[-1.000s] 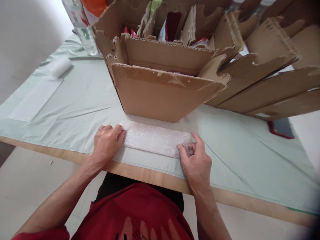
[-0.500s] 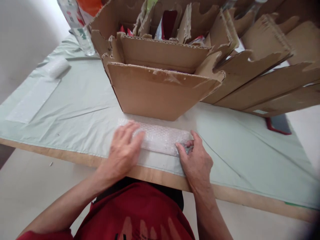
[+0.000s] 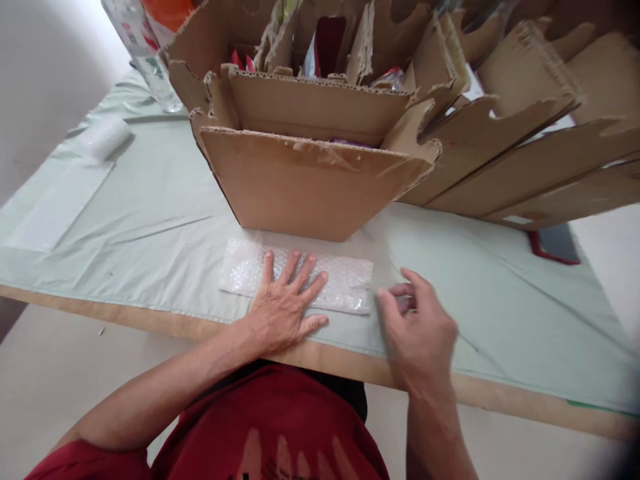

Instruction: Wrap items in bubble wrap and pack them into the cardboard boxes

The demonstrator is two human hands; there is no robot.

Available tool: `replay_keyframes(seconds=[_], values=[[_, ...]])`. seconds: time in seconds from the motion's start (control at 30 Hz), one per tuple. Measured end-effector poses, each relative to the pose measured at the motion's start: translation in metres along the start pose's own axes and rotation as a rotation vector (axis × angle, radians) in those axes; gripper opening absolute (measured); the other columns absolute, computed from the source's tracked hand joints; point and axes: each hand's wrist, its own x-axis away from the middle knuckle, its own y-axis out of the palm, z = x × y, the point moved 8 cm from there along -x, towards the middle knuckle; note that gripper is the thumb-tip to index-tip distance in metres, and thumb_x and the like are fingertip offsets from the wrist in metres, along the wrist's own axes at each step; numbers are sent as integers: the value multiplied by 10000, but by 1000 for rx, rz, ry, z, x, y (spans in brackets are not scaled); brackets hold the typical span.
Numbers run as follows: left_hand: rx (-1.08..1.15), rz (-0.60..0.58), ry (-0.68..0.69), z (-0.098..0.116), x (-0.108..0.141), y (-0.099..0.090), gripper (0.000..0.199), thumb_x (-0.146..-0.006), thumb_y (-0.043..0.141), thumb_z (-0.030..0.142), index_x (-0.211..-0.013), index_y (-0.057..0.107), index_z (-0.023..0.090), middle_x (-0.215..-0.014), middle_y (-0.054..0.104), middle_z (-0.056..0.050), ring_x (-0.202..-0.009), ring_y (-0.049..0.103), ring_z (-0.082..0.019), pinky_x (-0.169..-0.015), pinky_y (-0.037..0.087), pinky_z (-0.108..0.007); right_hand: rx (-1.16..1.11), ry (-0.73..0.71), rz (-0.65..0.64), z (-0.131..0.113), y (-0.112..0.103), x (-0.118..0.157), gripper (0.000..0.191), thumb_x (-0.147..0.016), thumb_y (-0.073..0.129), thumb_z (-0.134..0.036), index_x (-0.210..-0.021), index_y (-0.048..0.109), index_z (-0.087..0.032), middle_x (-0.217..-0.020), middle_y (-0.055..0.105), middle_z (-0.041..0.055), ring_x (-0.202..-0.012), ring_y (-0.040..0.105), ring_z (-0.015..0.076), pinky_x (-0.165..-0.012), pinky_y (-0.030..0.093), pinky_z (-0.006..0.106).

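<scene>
A flat strip of clear bubble wrap [image 3: 345, 283] lies on the pale green cloth, just in front of the cardboard box. My left hand [image 3: 287, 303] rests palm down on its middle, fingers spread. Just off the strip's right end, my right hand [image 3: 417, 320] is raised a little with its fingers curled, thumb and fingertips apart. Nothing shows between them.
Open cardboard boxes [image 3: 315, 183] with packets inside stand along the back. A clear bottle [image 3: 157, 80] is at the back left, near a bubble wrap roll [image 3: 105, 137]. At the right lies a red-edged dark device [image 3: 555, 243]. The table edge [image 3: 335, 357] runs in front of me.
My left hand has moved right and flattened onto the bubble wrap. My right hand has let go of the wrap's right end and moved right.
</scene>
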Motion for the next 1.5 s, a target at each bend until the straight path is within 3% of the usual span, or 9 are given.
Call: replay_keyframes(seconds=[0.1, 0.2, 0.27, 0.4, 0.63, 0.87, 1.0, 1.33, 1.5], values=[[0, -6, 0, 2, -1, 0, 746, -986, 389, 694, -1563, 385, 222, -1680, 307, -173, -1551, 214, -458, -1171, 59, -816, -23, -254, 74, -34, -15, 4, 321, -993, 511, -297, -1239, 671, -169, -1051, 750, 113, -911, 702, 248, -804, 566, 394], [5, -16, -18, 2, -3, 1, 747, -989, 383, 692, -1571, 368, 225, -1681, 304, -170, -1550, 221, -456, -1170, 27, -819, -62, -543, -151, -77, 17, 8, 399, -1009, 386, -175, -1302, 656, -186, -1287, 707, 114, -1219, 641, 263, -1043, 509, 443], [15, -24, -22, 2, -3, 1, 751, -987, 377, 697, -1574, 363, 229, -1677, 318, -165, -1547, 235, -455, -1172, 13, -818, -42, -605, -312, -88, 48, 7, 471, -1008, 323, -157, -1374, 619, -170, -1401, 648, 111, -1327, 575, 270, -1083, 488, 455], [36, -8, -8, 0, -3, -3, 723, -994, 399, 664, -1553, 394, 206, -1680, 309, -169, -1555, 222, -446, -1185, 27, -800, 41, -584, -381, -74, 84, 1, 509, -1045, 277, -248, -1448, 550, -96, -1504, 559, 145, -1425, 478, 305, -1116, 458, 494], [23, 46, -117, -36, 19, -11, 648, -1031, 415, 521, -1542, 403, 122, -1656, 343, -206, -1568, 253, -351, -1278, 173, -555, 199, -599, -411, -61, 86, 8, 567, -1076, 279, -380, -1537, 441, -95, -1586, 460, 151, -1503, 363, 297, -1195, 353, 518], [-89, 85, -323, -71, 48, -16, 807, -973, 479, 628, -1558, 350, 87, -1658, 275, -285, -1567, 203, -430, -1255, 160, -605, 285, -574, -412, -62, 86, 10, 577, -1062, 358, -421, -1556, 413, -127, -1631, 387, 153, -1524, 318, 319, -1229, 276, 555], [-55, 116, -332, -73, 51, -18, 806, -959, 489, 660, -1559, 356, 140, -1677, 262, -246, -1576, 182, -414, -1259, 152, -600, 287, -561, -407, -60, 85, 11, 578, -1063, 359, -429, -1558, 417, -135, -1634, 379, 165, -1525, 307, 338, -1223, 274, 571], [-47, 133, -419, -80, 52, -22, 566, -1013, 483, 445, -1522, 459, 198, -1660, 351, -174, -1561, 254, -389, -1245, 228, -592, 277, -553, -386, -62, 85, 12, 565, -1047, 414, -404, -1546, 440, -141, -1629, 390, 155, -1516, 322, 344, -1217, 281, 567], [-51, 105, -449, -72, 49, -28, 571, -997, 507, 426, -1519, 462, 197, -1671, 312, -201, -1559, 227, -437, -1211, 182, -705, 261, -550, -374, -65, 82, 13, 553, -1044, 429, -387, -1536, 463, -138, -1620, 406, 154, -1509, 337, 348, -1219, 274, 556]])
